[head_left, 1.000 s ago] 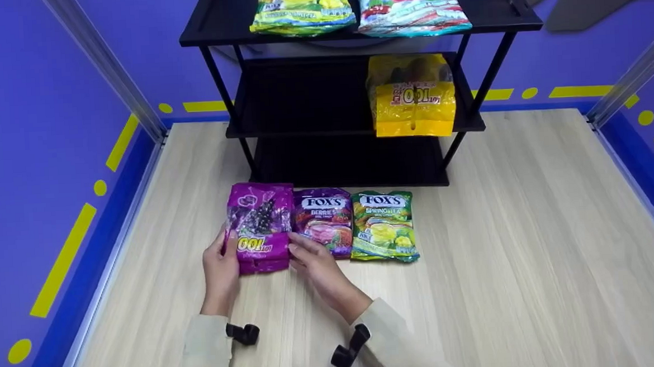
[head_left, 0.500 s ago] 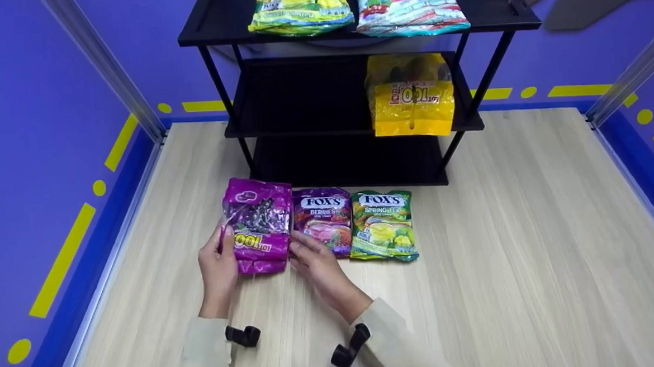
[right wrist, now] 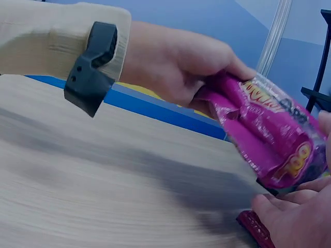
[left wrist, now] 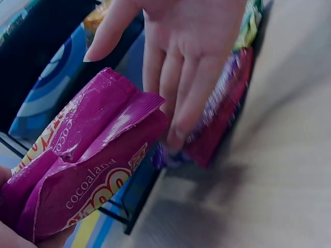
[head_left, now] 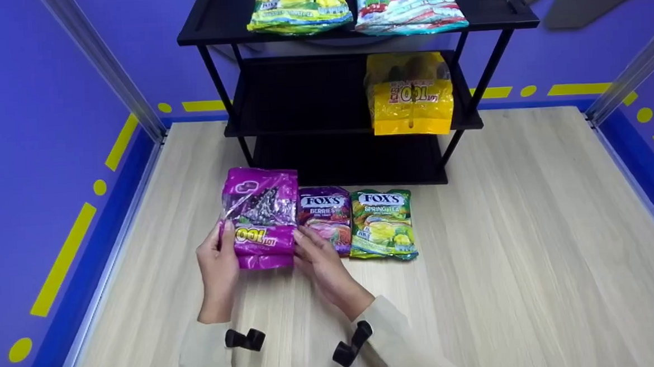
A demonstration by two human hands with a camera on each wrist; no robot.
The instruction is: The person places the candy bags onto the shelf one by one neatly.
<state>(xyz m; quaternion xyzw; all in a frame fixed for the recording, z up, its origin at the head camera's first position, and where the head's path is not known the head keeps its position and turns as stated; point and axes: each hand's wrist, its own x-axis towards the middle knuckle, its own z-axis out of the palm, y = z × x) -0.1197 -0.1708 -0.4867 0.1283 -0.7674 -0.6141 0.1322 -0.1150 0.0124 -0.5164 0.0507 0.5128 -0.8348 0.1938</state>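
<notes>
A magenta candy bag (head_left: 261,209) with a clear window and a yellow "100" logo is held tilted above the table, its shadow falling below it in the right wrist view. My left hand (head_left: 218,270) grips its left edge, thumb on the front. With fingers straight, my right hand (head_left: 327,270) touches the bag's right side; the left wrist view shows its palm and spread thumb. Just right of the bag lies a purple Fox's Berries bag (head_left: 325,202), partly covered by my right fingers. Beside that is a green Fox's Spring Tea bag (head_left: 383,225).
A black three-tier shelf (head_left: 311,100) stands behind the bags. Its top tier holds a yellow-green bag (head_left: 300,8) and a teal-white bag (head_left: 410,6); a yellow candy bag (head_left: 412,106) is at the middle tier's right end. Blue walls (head_left: 33,137) enclose the sides and back.
The magenta bag has risen from beside the Berries bag and moved slightly forward, now overlapping the Berries bag's left edge in the head view. Both hands have moved with it.
</notes>
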